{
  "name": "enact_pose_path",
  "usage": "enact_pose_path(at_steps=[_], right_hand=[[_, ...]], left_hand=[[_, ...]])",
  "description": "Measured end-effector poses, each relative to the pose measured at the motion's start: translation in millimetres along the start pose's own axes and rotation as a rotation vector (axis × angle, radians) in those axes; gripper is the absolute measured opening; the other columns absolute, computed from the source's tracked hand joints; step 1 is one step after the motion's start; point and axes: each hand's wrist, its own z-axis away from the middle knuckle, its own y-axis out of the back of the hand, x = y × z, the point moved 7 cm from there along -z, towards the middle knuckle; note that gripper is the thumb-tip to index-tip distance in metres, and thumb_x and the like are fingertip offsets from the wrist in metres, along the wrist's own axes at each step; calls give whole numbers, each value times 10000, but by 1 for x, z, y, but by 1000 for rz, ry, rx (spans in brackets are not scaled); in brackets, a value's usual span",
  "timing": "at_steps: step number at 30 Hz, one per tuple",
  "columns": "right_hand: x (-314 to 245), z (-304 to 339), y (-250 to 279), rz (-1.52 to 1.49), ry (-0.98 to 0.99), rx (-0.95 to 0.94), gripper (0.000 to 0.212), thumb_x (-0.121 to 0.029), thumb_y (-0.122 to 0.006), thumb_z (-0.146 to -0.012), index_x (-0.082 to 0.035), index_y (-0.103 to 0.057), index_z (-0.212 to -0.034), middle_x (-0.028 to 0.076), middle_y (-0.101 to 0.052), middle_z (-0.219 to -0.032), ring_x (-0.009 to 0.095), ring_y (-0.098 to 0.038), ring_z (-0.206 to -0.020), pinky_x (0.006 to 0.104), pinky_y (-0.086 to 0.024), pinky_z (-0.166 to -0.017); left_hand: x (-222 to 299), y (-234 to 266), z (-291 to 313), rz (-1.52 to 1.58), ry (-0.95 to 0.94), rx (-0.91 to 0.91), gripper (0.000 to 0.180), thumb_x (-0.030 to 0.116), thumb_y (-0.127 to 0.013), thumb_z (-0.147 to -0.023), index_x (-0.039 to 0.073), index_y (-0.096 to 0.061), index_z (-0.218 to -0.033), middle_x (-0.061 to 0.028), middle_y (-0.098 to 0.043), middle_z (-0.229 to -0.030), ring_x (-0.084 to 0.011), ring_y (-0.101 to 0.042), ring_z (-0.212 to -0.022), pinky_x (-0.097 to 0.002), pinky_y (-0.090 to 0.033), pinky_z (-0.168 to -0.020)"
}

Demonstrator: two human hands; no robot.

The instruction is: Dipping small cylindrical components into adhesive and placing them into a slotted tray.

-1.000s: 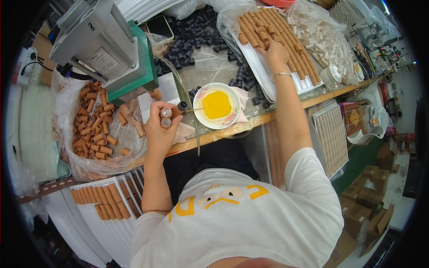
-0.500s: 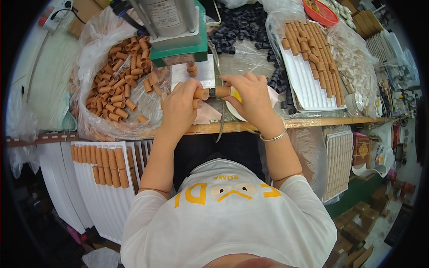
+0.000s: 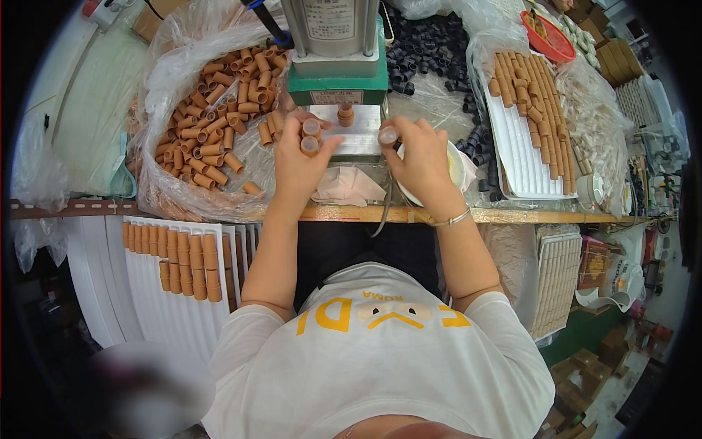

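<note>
My left hand [image 3: 297, 162] is closed around two short orange-brown tubes [image 3: 311, 127], their round ends facing up. In my right hand [image 3: 425, 167], thumb and fingers pinch another orange-brown tube [image 3: 388, 136], whose pale end shows. Between and beyond the hands, an orange-brown tube [image 3: 345, 115] stands upright on the metal plate [image 3: 363, 134] of a green press [image 3: 338, 82]. Both hands are at the near side of that plate, left and right of the standing tube. A pale pink cloth [image 3: 346, 186] lies in front of the plate.
A plastic-lined heap of brown tubes [image 3: 212, 139] lies left. Black ring-like pieces [image 3: 431, 55] are scattered behind and right of the press. A white ribbed tray [image 3: 515, 150] carries rows of tubes. Another white tray [image 3: 157, 293] stands below the bench edge [image 3: 409, 214] at left.
My hands have moved apart; before, they met over a tube and a black piece, which no longer shows. The whole view has shifted, with the bench things now further right.
</note>
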Motion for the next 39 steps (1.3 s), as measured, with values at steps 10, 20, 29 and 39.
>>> enact_pose_path(at_steps=[10, 20, 29, 39], right_hand=[[16, -52, -73, -146, -144, -69, 397, -290, -834, -669, -104, -663, -974, 58, -611, -940, 286, -540, -987, 437, -398, -769], [-18, 0, -6, -654, -131, -109, 508, -226, -799, -748, -105, -621, -1208, 76, -591, -912, 166, -515, -631, 276, -466, -604], [-53, 13, 12, -263, 199, -4, 212, -152, -727, -791, -139, -646, -987, 7, -589, -795, 199, -583, -719, 346, -344, -686], [-64, 40, 24, -540, 273, -160, 216, -187, -768, -769, -112, -642, -928, 12, -606, -770, 201, -549, -648, 321, -357, -690]], left_hand=[[-42, 0, -33, -209, 19, -35, 356, 39, -749, -771, 0, -532, -1051, -94, -609, -998, -194, -618, -931, -310, -482, -800], [9, 15, 22, 171, 111, -424, 326, 100, -763, -779, 83, -524, -1000, -52, -617, -986, -140, -561, -981, -304, -432, -875], [49, 13, 45, -223, 20, -226, 293, -20, -689, -775, 44, -522, -1007, -138, -635, -870, -314, -661, -809, -355, -513, -688], [55, 17, 75, 140, 171, -446, 378, 30, -791, -743, 76, -512, -994, -63, -634, -972, -150, -618, -872, -284, -493, -756]])
